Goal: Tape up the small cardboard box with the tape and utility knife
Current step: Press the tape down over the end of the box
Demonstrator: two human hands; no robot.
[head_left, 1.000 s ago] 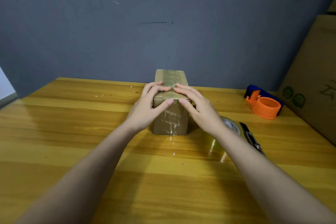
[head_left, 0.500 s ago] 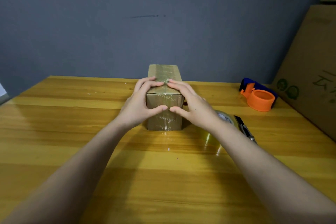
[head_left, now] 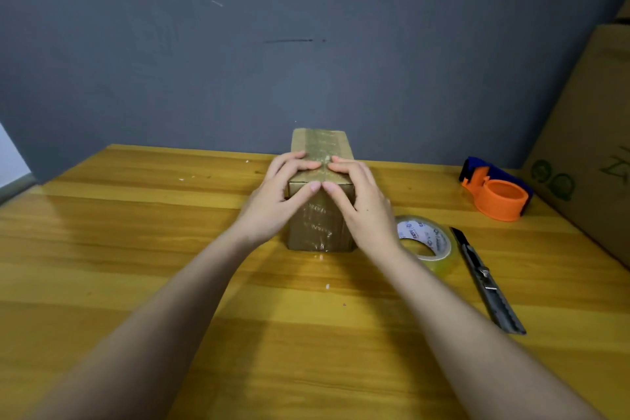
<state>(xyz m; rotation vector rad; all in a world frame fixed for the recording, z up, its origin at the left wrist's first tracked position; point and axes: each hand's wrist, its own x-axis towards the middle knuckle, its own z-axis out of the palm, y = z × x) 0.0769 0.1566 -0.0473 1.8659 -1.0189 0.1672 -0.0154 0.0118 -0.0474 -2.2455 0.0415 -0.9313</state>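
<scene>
Cardboard takes the pressure of both hands at the near top edge of the small cardboard box (head_left: 320,215). The left hand (head_left: 272,201) lies over the box's upper left corner, fingers stretched across the taped top and thumb down on the near face. The right hand (head_left: 361,204) mirrors it on the right, and the two thumb tips almost meet at the middle of the edge. Neither hand curls round anything; the fingers are fairly straight and press flat, apparently smoothing the clear tape strip (head_left: 322,147) that runs along the top and down the near face.

Standing near the middle of the wooden table (head_left: 136,249), toward its far edge, the box probably weighs little and has stiff walls, though the flaps could give under hard pushing. The glossy tape will be slick, so the bare cardboard on the left and right sides looks the better place to take hold when turning it. It is closed, and its contents cannot be seen.

Just right of the right wrist lies the clear tape roll (head_left: 426,242), flat on the table. Beside that rests the utility knife (head_left: 484,280). Farther right and back sits an orange tape dispenser (head_left: 497,194), with no roll visible on it. A large cardboard carton (head_left: 586,147) leans at the right edge.
</scene>
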